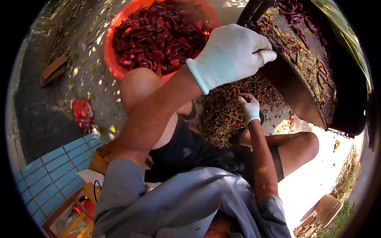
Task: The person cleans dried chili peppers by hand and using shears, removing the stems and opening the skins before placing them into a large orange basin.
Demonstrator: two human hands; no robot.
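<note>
Many glossy, wrinkled, dark-red peppers (160, 37) filled an orange tub (109, 53) left of the fingers of the left hand (240, 51), which stretched forward, gloved, digits curled toward the thumb. The gloved right hand (251, 109) bent its fingers over brown stalks (216, 119); whether either grasped anything, I couldn't tell.

No lettering, numbers or signs can be read, as far as this fisheye view allows.

gloved right hand (251, 109) over stem pile (220, 117); red peppers (158, 37) fill orange tub (108, 51).
</note>
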